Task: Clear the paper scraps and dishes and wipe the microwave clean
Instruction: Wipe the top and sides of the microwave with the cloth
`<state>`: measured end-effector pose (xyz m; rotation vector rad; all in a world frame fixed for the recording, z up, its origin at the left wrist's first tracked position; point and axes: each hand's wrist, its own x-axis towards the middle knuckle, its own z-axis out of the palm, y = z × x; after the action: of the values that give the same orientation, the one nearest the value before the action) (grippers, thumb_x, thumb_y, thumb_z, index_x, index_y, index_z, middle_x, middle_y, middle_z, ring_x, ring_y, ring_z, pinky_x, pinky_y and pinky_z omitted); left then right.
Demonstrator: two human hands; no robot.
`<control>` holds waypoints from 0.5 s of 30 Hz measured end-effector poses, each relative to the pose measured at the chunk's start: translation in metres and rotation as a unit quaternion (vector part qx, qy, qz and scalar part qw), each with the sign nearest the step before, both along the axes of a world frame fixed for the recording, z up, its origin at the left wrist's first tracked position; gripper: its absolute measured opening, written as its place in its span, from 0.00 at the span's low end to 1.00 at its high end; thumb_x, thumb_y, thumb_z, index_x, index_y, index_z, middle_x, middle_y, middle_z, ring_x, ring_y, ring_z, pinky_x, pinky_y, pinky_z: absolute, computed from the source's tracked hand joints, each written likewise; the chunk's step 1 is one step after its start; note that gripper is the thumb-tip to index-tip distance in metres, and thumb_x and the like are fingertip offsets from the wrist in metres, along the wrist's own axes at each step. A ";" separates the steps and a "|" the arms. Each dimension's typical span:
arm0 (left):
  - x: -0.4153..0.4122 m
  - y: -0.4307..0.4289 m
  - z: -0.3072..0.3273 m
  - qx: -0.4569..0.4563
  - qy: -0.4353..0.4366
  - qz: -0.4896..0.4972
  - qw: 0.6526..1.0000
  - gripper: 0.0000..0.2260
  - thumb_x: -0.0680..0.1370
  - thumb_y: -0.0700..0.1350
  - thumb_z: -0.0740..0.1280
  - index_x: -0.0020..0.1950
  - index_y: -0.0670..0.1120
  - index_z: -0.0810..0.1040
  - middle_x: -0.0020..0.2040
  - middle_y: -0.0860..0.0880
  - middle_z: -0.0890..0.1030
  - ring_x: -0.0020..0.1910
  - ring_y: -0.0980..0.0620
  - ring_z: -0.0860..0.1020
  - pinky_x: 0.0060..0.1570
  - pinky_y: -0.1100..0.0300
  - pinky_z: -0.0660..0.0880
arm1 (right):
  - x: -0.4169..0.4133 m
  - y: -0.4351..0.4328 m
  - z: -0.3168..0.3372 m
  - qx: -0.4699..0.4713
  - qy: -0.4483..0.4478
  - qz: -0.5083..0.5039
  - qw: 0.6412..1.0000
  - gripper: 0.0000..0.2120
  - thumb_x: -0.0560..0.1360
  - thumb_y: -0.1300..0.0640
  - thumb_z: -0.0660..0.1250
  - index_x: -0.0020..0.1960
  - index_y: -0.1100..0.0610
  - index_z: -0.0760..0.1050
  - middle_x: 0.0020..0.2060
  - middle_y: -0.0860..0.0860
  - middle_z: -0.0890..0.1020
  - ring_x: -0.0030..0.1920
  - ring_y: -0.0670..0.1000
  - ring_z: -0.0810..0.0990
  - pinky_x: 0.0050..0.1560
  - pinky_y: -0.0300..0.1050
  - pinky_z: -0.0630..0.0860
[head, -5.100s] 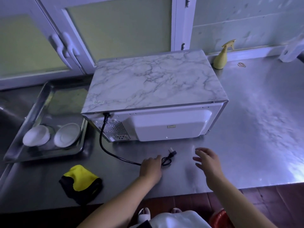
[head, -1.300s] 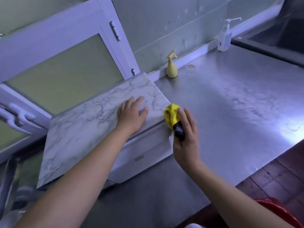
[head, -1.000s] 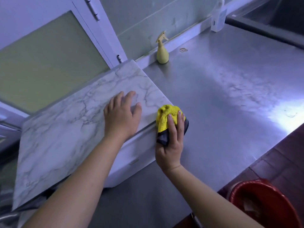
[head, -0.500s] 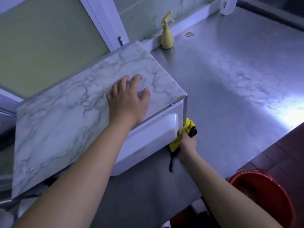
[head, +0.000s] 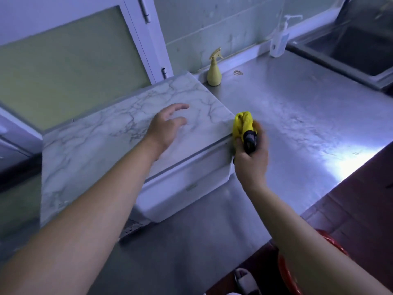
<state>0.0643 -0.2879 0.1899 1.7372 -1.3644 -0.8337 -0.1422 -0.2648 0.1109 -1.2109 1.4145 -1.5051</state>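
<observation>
Brushed-steel worktop [head: 297,128], marble-print microwave [head: 119,137], fuzzy cloth [head: 242,124].
Worktop: bare metal, smooth, semi-gloss, hard glare patch near right edge. Microwave: top smooth, grey-veined marble finish, low sheen; back panel white, smooth, slightly glossy, metal or plastic unclear. Cloth: yellow soft pile, matt, black edging. Spray bottle [head: 214,75]: yellow plastic, matt. Pump bottle [head: 279,43]: translucent plastic. Cabinet door [head: 63,71]: frosted pane, white smooth frame. Wall [head: 212,28]: pale tiles, blotchy, dull. Bucket [head: 286,275]: red plastic, glossy. Floor [head: 365,188]: dark red tiles, slight sheen.
</observation>
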 end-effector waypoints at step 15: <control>0.169 0.118 -0.034 0.050 -0.457 -0.053 0.886 0.30 0.75 0.70 0.43 0.77 0.68 0.56 0.81 0.54 0.56 0.79 0.50 0.53 0.75 0.45 0.48 | 0.063 0.070 -0.015 -0.030 0.196 -0.063 0.978 0.29 0.67 0.60 0.62 0.68 0.58 0.74 0.61 0.56 0.80 0.64 0.61 0.75 0.62 0.62 0.72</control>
<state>0.2329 -0.1701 0.1562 2.2742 -2.0428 -0.0762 -0.0791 -0.1944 0.0963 -1.5433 1.7391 -1.4538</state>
